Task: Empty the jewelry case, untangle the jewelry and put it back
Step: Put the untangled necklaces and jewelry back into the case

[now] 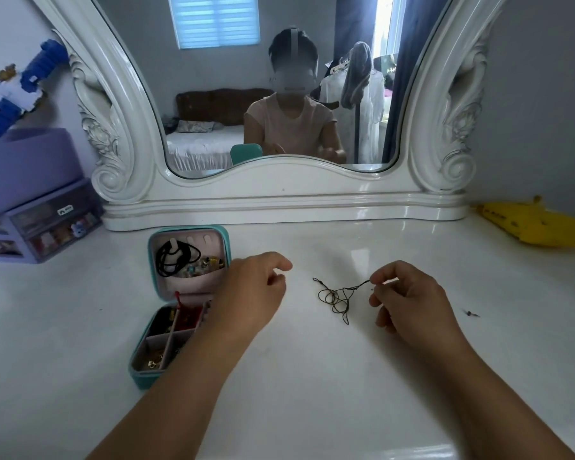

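Forearms reach in from the near edge of the dressing table [312, 376]; emptying is under way.

I read my right hand [409, 300] as pinching one end of a thin black cord necklace [337, 295], which lies in a knot on the table surface toward the middle, apparently held so the tangle can be drawn out. My left hand [249, 290] hovers beside the open teal jewelry case [176, 303], fingers loosely curled and holding nothing, likely ready to take the free end. Black cords [176, 258] hang in the case lid, and small pieces fill its tray near the left edge.
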### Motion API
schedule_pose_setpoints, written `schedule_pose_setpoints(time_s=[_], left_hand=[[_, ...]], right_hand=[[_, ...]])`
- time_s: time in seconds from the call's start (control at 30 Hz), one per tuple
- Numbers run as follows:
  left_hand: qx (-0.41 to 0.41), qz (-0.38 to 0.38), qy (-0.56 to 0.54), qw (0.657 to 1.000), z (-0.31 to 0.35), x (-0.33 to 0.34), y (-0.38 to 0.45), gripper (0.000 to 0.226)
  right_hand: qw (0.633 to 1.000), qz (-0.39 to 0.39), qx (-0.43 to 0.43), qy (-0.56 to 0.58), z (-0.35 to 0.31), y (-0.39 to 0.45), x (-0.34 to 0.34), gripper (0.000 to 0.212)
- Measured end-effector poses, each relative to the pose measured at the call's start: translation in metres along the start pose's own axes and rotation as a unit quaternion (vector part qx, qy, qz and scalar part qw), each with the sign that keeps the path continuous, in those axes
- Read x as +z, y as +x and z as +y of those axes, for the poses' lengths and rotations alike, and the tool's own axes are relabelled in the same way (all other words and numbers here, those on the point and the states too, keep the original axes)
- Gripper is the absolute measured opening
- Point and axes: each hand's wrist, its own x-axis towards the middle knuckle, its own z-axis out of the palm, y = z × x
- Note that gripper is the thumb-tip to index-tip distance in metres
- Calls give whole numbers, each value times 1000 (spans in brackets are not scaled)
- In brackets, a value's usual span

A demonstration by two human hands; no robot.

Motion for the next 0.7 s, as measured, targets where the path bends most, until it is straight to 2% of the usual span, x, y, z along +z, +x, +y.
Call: schedule_pose_setpoints(time_s=[0.13,0.27,0.4,0.7], left_hand=[[37,-124,112,985,-7,-26,11,27],[39,-247,263,932,-10,-23,15,28],[43,-254,346,902,-14,-13,12,20],[68,-231,364,900,-9,-6,9,18]], right_hand=[[1000,1,-15,-10,1,0,2,26],[1000,-10,-24,-10,1,-1,3,26],[999,-22,-28,-15,3,-4,5,27],[999,-38,-30,7,2,-6,5,24]])
